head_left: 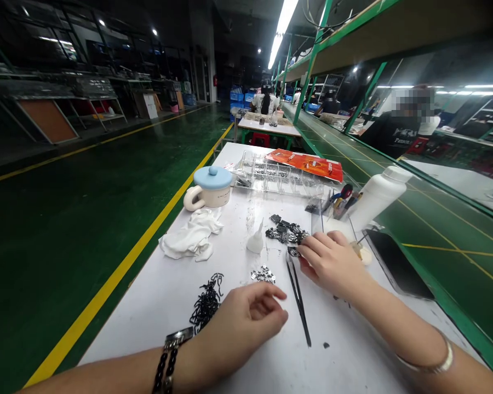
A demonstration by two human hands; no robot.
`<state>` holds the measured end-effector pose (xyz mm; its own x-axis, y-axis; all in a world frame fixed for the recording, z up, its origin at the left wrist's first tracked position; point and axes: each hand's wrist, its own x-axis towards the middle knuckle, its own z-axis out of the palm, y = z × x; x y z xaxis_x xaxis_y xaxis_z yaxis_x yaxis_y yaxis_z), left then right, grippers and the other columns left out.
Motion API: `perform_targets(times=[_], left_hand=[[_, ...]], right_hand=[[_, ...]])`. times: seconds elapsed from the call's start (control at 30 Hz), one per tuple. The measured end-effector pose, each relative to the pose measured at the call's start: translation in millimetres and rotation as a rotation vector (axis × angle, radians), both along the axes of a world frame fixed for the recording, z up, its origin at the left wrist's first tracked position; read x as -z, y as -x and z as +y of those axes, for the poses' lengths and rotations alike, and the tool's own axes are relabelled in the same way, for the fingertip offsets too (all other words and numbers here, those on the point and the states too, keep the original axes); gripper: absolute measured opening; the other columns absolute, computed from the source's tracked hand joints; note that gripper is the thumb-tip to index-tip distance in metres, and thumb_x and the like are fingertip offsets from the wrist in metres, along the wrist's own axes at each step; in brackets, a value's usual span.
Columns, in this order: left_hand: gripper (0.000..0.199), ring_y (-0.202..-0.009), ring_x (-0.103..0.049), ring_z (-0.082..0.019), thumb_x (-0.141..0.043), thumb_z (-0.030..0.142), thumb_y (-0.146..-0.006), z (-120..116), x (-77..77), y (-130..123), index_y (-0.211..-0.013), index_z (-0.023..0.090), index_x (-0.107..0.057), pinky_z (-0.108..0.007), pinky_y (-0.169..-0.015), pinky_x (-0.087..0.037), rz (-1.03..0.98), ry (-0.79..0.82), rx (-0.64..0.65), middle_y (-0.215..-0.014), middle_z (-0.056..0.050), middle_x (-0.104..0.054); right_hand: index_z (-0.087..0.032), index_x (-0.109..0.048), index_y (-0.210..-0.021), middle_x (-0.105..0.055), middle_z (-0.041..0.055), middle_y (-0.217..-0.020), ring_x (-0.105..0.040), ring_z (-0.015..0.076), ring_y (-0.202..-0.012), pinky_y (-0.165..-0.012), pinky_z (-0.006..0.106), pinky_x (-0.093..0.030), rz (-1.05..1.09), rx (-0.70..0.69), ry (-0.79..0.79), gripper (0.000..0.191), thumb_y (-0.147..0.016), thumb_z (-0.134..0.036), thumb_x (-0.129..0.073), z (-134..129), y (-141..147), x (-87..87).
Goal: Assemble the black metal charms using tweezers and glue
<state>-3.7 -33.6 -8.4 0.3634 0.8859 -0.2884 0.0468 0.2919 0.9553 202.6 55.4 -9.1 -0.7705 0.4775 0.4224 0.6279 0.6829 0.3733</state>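
Holds the left hand (pixel 254 323) loosely curled and released at six o'clock, over the white table (pixel 143 312). Reaches the right hand (pixel 332 262) in at four o'clock, fingertips at a small black part (pixel 293 251) beside the pile of black parts (pixel 285 231); cannot tell whether gripping it. From the left hand, shows tweezers (pixel 299 301) lying at three o'clock, silver pieces (pixel 263 274) at twelve, black curved strips (pixel 205 303) at ten.
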Motion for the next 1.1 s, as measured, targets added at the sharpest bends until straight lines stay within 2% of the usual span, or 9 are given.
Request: perform_targets(times=[0.13,0.23,0.4,0.5,0.63,0.77,0.9,1.0,1.1], left_hand=[[0.05,-0.09,-0.059,-0.017,-0.067,0.032,-0.076,2.7,4.0,-1.7,-0.117,0.019,-0.043,-0.034,-0.082,-0.049,-0.277,0.116,-0.149,-0.107,-0.007,-0.053],[0.033,-0.083,-0.059,-0.013,-0.068,0.026,-0.076,4.3,4.4,-2.3,-0.102,0.016,-0.051,-0.03,-0.079,-0.051,-0.339,0.085,-0.151,-0.093,-0.003,-0.055],[0.024,-0.085,-0.062,-0.014,-0.066,0.021,-0.077,5.5,1.6,-0.6,-0.096,0.015,-0.053,-0.027,-0.08,-0.049,-0.288,0.026,-0.231,-0.086,-0.003,-0.061],[0.026,-0.087,-0.063,-0.017,-0.064,0.023,-0.078,3.6,0.0,0.1,-0.1,0.018,-0.05,-0.029,-0.077,-0.05,-0.21,-0.043,-0.192,-0.09,-0.002,-0.061],[0.025,-0.076,-0.06,-0.014,-0.061,0.024,-0.077,0.0,-2.1,0.6,-0.099,0.017,-0.052,-0.028,-0.071,-0.049,0.054,-0.209,-0.111,-0.077,0.0,-0.058],[0.026,-0.078,-0.059,-0.014,-0.061,0.02,-0.074,-2.2,-3.4,2.0,-0.098,0.016,-0.054,-0.026,-0.073,-0.051,0.162,-0.352,-0.069,-0.081,-0.002,-0.061],[0.027,-0.081,-0.061,-0.015,-0.061,0.019,-0.074,-3.4,-3.3,3.5,-0.099,0.015,-0.054,-0.027,-0.079,-0.051,0.174,-0.371,-0.037,-0.086,-0.003,-0.064],[0.028,-0.081,-0.061,-0.015,-0.061,0.021,-0.074,-4.1,-3.0,3.5,-0.1,0.015,-0.054,-0.027,-0.08,-0.051,0.187,-0.359,-0.001,-0.087,-0.003,-0.065],[0.027,-0.078,-0.061,-0.014,-0.062,0.022,-0.073,-4.9,-2.2,2.1,-0.099,0.016,-0.055,-0.025,-0.077,-0.051,0.216,-0.353,0.029,-0.083,-0.002,-0.065]], right_hand=[[-0.012,-0.06,-0.089,-0.061,0.005,-0.076,-0.048,0.0165,-0.07,-0.062,0.034,-0.03,0.124,-0.117,-0.005,0.011,-0.081,-0.016,-0.055,-44.9,15.3,-9.2],[-0.012,-0.059,-0.093,-0.061,0.0043,-0.074,-0.047,0.0156,-0.068,-0.062,0.033,-0.029,0.166,-0.217,0.052,0.014,-0.081,-0.014,-0.054,-60.9,27.4,-14.3],[-0.021,-0.054,-0.096,-0.059,0.0027,-0.088,-0.052,0.0156,-0.078,-0.071,0.033,-0.039,0.656,-0.179,0.798,0.02,-0.076,-0.024,-0.058,-26.2,35.8,-16.5],[-0.019,-0.05,-0.101,-0.056,0.0058,-0.091,-0.051,0.0145,-0.072,-0.066,0.032,-0.042,0.816,-0.015,0.889,0.032,-0.075,-0.034,-0.06,9.4,46.3,-0.6],[-0.018,-0.055,-0.073,-0.056,0.0067,-0.094,-0.054,0.0162,-0.076,-0.072,0.035,-0.044,0.921,0.018,1.026,0.026,-0.063,-0.035,-0.071,34.0,68.7,22.7],[-0.02,-0.041,-0.067,-0.062,0.0041,-0.083,-0.06,0.018,-0.08,-0.072,0.035,-0.048,1.177,-0.027,1.193,0.029,-0.07,-0.038,-0.063,24.6,71.6,13.9],[-0.022,-0.04,-0.074,-0.057,-0.0006,-0.071,-0.06,0.0141,-0.069,-0.067,0.032,-0.049,1.465,-0.043,1.221,0.025,-0.081,-0.044,-0.05,-2.3,39.7,-15.2],[-0.023,-0.046,-0.072,-0.04,-0.0044,-0.056,-0.045,0.0101,-0.05,-0.056,0.027,-0.044,1.604,-0.009,1.161,0.024,-0.084,-0.044,-0.049,-27.8,10.8,-26.1],[-0.022,-0.055,-0.076,-0.047,0.0006,-0.068,-0.049,0.0141,-0.063,-0.057,0.03,-0.042,1.659,-0.042,1.035,0.017,-0.082,-0.038,-0.055,-55.4,-3.0,-23.7]])
